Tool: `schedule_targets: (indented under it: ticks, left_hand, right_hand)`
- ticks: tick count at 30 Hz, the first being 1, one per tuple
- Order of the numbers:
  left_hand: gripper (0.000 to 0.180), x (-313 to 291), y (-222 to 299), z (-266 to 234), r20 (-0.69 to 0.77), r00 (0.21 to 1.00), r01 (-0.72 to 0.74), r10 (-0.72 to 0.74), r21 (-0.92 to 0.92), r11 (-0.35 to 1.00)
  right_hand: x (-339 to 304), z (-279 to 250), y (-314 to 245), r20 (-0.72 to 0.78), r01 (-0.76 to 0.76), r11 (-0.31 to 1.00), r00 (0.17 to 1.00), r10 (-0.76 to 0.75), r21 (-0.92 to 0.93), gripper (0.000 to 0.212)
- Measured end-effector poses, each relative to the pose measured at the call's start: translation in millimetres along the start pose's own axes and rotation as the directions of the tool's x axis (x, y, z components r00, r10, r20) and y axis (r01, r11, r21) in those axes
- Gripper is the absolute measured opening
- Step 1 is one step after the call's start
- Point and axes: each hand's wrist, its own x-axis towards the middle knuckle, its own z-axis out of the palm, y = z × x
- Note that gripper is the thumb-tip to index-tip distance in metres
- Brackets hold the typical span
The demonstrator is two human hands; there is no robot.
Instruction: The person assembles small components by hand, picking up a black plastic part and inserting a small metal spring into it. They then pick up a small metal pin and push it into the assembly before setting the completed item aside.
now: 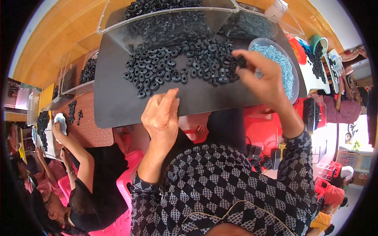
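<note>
The black piece (pixel 241 60) is pinched between thumb and forefinger of my right hand (pixel 262 72), raised over the right end of the heap (pixel 151 65), just beside the tub (pixel 298 84). My left hand (pixel 160 112) is loosely curled at the near edge of the worktop (pixel 114 90), forefinger stretched to the right; I cannot tell whether anything is tucked inside it.

My pinch takes in little of the piece, so a slack thumb could let it drop and be lost among its look-alikes, or land among the pale blue beads (pixel 286 63). My right wrist lies close to the tub's rim; a careless sweep might catch it and spill beads, the more so as the tub sits near the worktop's right edge. Reaching forward with my left, I could scatter the loose front pieces.

The worktop is dark and smooth-looking, with a rounded near corner. Along its far side stands a clear bin (pixel 169 15) holding more black pieces. To my left, a co-worker (pixel 84 157) on a pink chair (pixel 128 177) has a hand at a brown table (pixel 96 112); to my right stands a white table (pixel 311 76) with more dark pieces, and people sit farther off.
</note>
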Motion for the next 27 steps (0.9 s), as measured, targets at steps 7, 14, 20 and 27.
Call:
schedule_targets:
  ticks: [7,14,20,27]
  left_hand:
    - [0.029,25,-6,25,0.136,0.964,-0.264,0.228,0.423,0.867]
    - [0.028,27,-21,25,0.284,0.936,-0.340,0.210,0.569,0.749]
    - [0.038,42,-15,34,0.304,0.834,-0.552,0.461,0.454,0.700]
    - [0.031,39,-26,22,0.333,0.858,-0.513,0.391,0.508,0.693]
  right_hand:
    - [55,-51,33,-0.263,-0.083,0.991,0.963,0.052,-0.108,0.034]
    - [90,-76,53,-0.356,-0.155,0.919,0.934,0.017,-0.363,0.032]
    - [111,-83,86,-0.300,-0.163,0.814,0.954,-0.015,-0.557,0.028]
    - [122,-82,88,-0.212,-0.158,0.776,0.977,0.032,-0.611,0.021]
